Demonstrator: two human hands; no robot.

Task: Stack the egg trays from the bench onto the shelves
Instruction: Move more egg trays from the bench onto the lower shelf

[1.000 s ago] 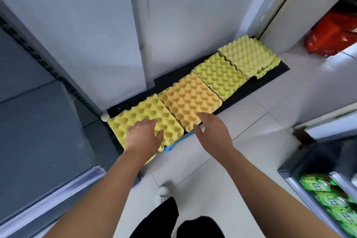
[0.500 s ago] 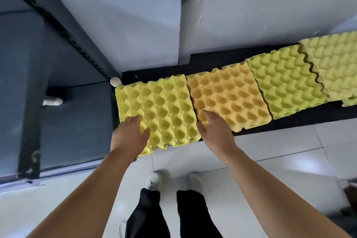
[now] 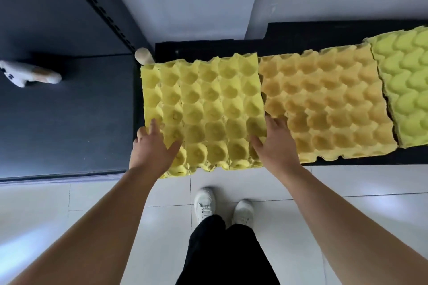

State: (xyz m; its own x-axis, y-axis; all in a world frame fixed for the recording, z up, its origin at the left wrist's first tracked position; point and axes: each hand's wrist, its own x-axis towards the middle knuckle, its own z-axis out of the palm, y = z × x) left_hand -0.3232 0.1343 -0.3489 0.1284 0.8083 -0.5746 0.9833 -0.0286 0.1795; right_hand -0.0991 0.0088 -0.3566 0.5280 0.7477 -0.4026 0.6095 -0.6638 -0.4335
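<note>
Three moulded pulp egg trays lie flat in a row on the low black bench point(image 3: 301, 37), cups upward. The yellow egg tray point(image 3: 208, 111), leftmost, overhangs the bench's front edge, with a second yellow edge showing under its near left corner. The left hand point(image 3: 150, 150) rests on that corner, thumb on top. The right hand point(image 3: 275, 146) lies along the tray's right edge, thumb on the tray. The orange egg tray point(image 3: 324, 104) sits edge to edge beside it, then the green egg tray point(image 3: 407, 85), cut by the frame. A dark shelf point(image 3: 64, 111) stands just left of the bench.
</note>
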